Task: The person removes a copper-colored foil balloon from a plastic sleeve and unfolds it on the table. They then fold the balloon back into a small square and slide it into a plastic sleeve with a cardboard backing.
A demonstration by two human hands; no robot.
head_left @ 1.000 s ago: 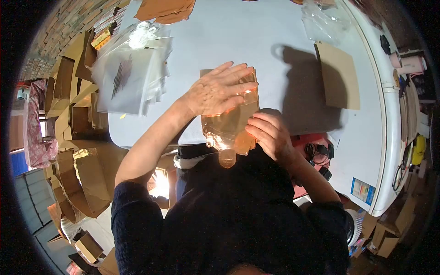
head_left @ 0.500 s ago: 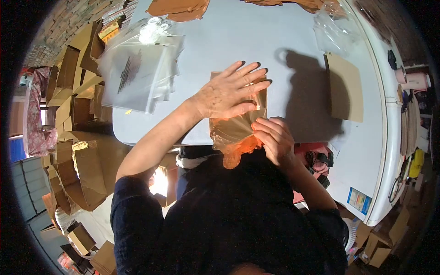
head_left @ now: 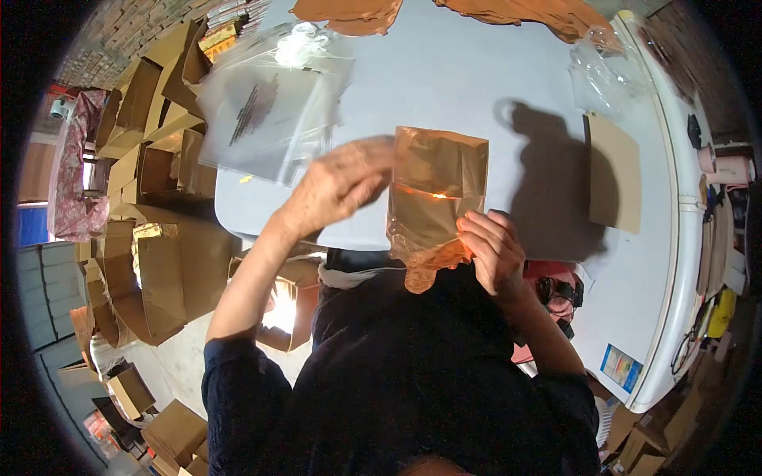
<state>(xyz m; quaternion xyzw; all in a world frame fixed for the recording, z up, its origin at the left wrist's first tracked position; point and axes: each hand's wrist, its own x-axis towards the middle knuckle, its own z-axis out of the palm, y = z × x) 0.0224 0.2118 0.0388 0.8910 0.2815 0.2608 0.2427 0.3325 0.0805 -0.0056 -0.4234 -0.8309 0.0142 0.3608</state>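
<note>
An orange-brown film-wrapped piece of cardboard lies at the near edge of the pale table, its crumpled orange film hanging over the edge. My right hand pinches the film at the lower right corner of this piece. To the left of it is my left hand, blurred at the fingertips, which reach the piece's left edge; the fingers are loosely extended and hold nothing that shows.
Clear plastic bags lie at the table's left, with white string on top. Brown film rests at the far edge. A cardboard sheet and crumpled clear plastic are on the right. Open cartons stand at the left.
My left hand has lifted off the top of the wrapped piece and moved left, uncovering its surface. My right hand keeps its pinch at the corner. The whole view has shifted slightly.
</note>
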